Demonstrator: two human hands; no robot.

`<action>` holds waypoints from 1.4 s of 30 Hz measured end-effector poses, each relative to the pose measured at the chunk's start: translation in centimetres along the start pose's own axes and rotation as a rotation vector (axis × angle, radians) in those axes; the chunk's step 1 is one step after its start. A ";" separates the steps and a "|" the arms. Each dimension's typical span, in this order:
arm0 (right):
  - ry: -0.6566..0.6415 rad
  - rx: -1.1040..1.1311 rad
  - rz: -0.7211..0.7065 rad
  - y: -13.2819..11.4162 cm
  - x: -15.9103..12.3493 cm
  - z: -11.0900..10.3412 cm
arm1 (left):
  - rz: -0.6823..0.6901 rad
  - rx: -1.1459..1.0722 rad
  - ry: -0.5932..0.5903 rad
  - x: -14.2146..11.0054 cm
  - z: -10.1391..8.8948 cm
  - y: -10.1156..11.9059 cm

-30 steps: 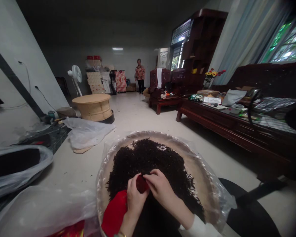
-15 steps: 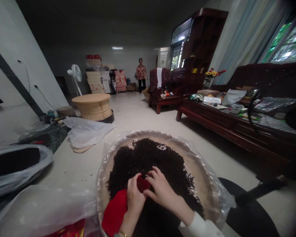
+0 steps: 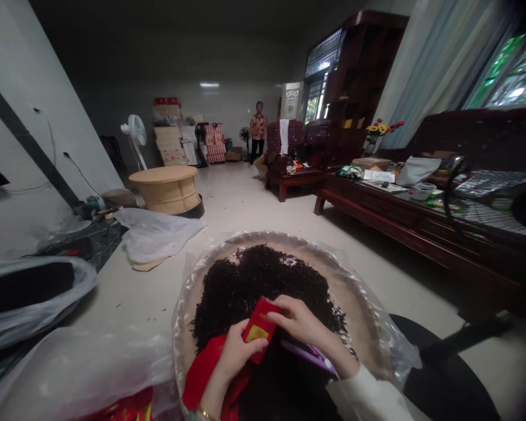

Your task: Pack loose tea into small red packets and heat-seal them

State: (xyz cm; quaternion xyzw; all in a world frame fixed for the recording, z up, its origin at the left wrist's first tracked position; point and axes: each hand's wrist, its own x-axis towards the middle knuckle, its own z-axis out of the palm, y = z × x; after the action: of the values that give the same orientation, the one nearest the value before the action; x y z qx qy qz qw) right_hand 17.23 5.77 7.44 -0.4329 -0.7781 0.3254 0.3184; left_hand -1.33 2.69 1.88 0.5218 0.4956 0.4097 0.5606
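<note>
Both hands are closed on a small red packet [image 3: 262,327] with a gold-yellow patch on its front. My left hand [image 3: 235,355] grips its lower left side, thumb across the front. My right hand [image 3: 296,317] pinches its upper right edge. Under them, a heap of dark dried leaves [image 3: 263,272] that looks like tea lies in a round, shallow basket [image 3: 363,304] lined with clear plastic. A bright red bag or cloth [image 3: 204,371] lies beside my left wrist. Below my right forearm shows a long purple object [image 3: 309,356], partly hidden, its kind unclear.
Left of the basket lie a clear plastic bag [image 3: 83,356] with shiny red packets [image 3: 129,406] and a plastic-lined container [image 3: 83,272] of dark material. A round wooden drum-like stand [image 3: 166,190] is beyond. A long dark wood table [image 3: 403,216] and black fan base [image 3: 442,374] stand right. A person [image 3: 258,131] stands far back.
The red packet has turned so its gold-patched front shows, and my right hand has come onto its upper edge. The purple object has come into view. The far person has shifted slightly right.
</note>
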 end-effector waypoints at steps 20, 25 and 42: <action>-0.101 0.200 0.120 1.6 -0.3 1.6 | -0.074 -0.297 -0.030 -0.2 2.5 -0.2; -0.205 0.355 0.182 2.6 -0.5 3.2 | -0.079 -0.331 0.007 -0.3 2.4 -0.6; -0.096 0.062 0.197 2.8 -1.0 2.8 | -0.081 -0.190 0.158 -0.4 2.6 -1.0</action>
State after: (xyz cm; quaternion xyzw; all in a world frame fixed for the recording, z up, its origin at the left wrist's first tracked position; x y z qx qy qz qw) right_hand 16.83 5.40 3.40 -0.4812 -0.7356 0.3994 0.2604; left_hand 1.06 1.72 0.84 0.4120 0.5178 0.4717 0.5828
